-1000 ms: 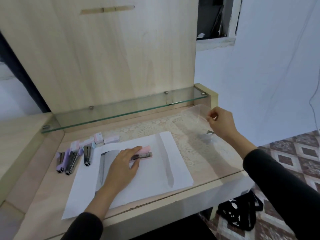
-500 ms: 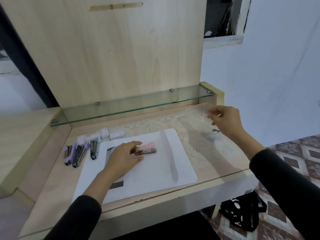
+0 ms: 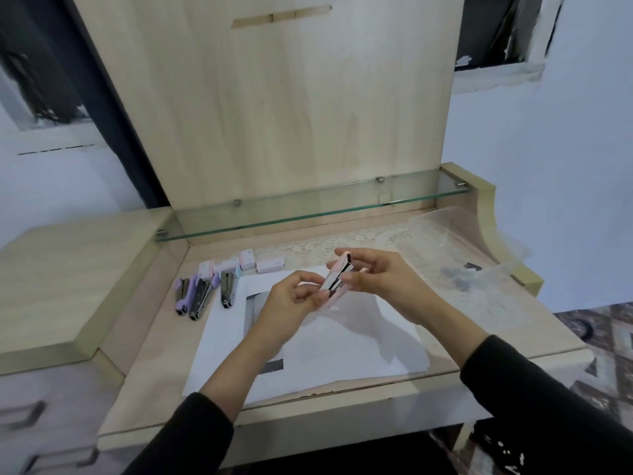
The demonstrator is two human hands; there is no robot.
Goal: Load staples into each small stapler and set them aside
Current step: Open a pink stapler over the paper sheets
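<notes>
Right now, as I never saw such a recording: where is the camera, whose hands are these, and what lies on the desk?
No machine here. One camera, worn on a person's head, looks down at their two bare hands. The left hand and right hand together hold a small pink stapler above a white paper sheet. On the desk, at the left, lie three more small staplers, with small pale boxes behind them. A clear plastic bag lies at the right.

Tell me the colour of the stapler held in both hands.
The stapler is pale pink with a silver metal core, seen best in the head view.
</notes>
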